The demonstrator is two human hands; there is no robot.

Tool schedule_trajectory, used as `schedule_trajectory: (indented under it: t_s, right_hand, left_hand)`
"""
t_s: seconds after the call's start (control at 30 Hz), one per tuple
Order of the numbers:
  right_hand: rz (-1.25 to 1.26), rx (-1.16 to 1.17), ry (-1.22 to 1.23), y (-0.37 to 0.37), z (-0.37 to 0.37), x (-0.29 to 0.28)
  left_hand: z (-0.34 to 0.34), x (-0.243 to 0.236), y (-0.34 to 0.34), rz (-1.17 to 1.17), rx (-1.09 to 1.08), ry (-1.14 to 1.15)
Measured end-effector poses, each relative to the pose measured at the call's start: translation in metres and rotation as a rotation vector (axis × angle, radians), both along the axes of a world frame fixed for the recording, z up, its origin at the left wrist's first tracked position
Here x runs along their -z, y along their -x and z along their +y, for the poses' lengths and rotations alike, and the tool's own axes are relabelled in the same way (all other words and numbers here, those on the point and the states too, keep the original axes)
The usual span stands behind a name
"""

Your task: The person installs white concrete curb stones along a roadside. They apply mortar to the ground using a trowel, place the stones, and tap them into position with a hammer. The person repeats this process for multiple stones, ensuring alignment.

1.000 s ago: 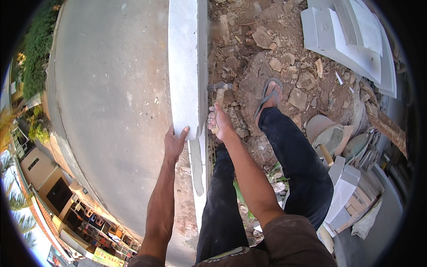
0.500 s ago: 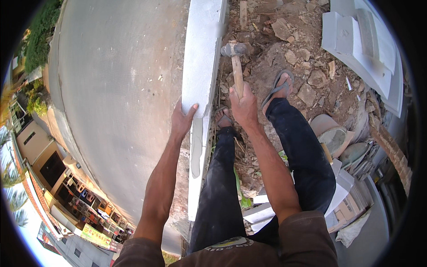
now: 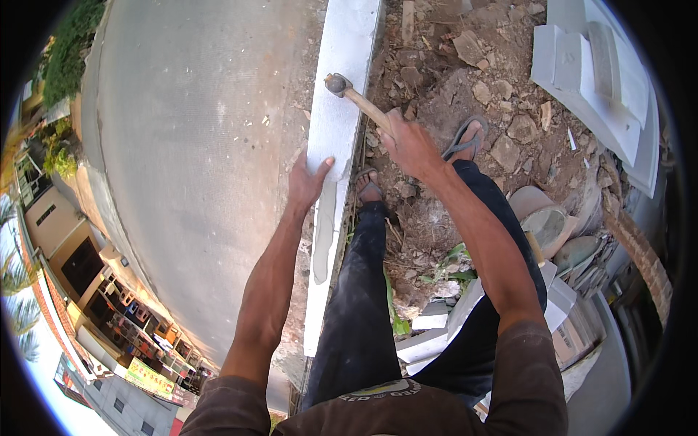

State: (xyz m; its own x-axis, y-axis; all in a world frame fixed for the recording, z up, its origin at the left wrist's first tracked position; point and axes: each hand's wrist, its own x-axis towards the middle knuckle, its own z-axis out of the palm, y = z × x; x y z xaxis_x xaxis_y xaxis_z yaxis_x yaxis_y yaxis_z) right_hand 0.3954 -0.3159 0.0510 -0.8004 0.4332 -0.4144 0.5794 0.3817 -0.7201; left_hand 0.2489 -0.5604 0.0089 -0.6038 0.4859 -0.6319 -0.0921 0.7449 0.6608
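A long row of pale, whitish blocks runs from top to bottom through the middle of the view. My left hand grips the street-side edge of one block, thumb on top and fingers hidden down its side. Beside that hand, a grey mortar strip lies in the white top of the nearer stretch. My right hand is wrapped round the wooden handle of a hammer. The hammer's metal head is over the block's top, beyond my left hand; whether it touches the surface I cannot tell.
Grey road stretches along the left. Rubble and soil lie on the right, under my sandalled feet. More pale blocks are stacked at the far right. A bucket-like container sits among debris near my right leg.
My right hand has swung the hammer left, from above the soil to over the block. The block I grip appears shifted slightly right and up in view, with my left hand still on it.
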Motion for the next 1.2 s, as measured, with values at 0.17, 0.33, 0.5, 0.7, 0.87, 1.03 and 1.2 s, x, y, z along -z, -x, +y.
schedule_trajectory:
  t_s: [0.17,0.33,0.5,0.7,0.87,1.03,1.2]
  right_hand:
    - [-0.025,-0.026,-0.06,-0.003,-0.004,-0.008]
    - [0.021,0.001,-0.018,0.003,0.004,-0.012]
    - [0.105,0.176,0.056,0.02,0.019,-0.019]
    - [0.591,0.36,-0.14,0.087,0.059,-0.073]
    - [0.617,0.395,-0.269,0.113,0.094,-0.034]
    - [0.088,0.266,-0.147,0.119,0.129,-0.012]
    - [0.294,0.356,-0.28,0.084,0.116,-0.011]
  left_hand:
    - [0.004,-0.006,0.0,-0.062,0.007,-0.015]
    - [0.026,-0.005,0.017,0.114,0.056,-0.082]
    - [0.099,-0.017,0.025,0.432,0.168,-0.226]
    - [0.134,-0.013,0.033,0.495,0.27,-0.089]
    - [0.14,-0.012,0.031,0.505,0.282,-0.107]
    - [0.138,-0.014,0.03,0.45,0.268,-0.052]
    - [0.141,-0.018,0.033,0.479,0.296,-0.029]
